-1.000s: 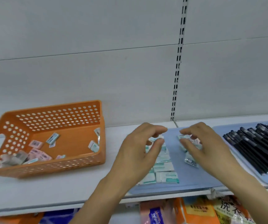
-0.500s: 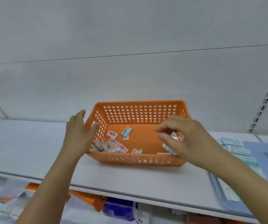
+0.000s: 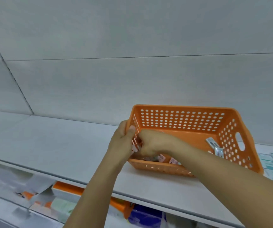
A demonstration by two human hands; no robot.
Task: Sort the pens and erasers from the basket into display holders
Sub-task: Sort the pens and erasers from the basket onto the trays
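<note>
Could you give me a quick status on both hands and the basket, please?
Left hand grips the basket by its left wall. Right hand inside, curled over the erasers at that end; grasp hidden. Nothing in the way.

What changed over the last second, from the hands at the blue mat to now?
Both hands left the blue mat and went to the orange basket. The left hand took hold of the basket's left wall, thumb over the rim. The right hand reached inside to the pink erasers at the left end, fingers curled; whether it grips one is hidden. The basket stayed on the shelf, with erasers inside.
</note>
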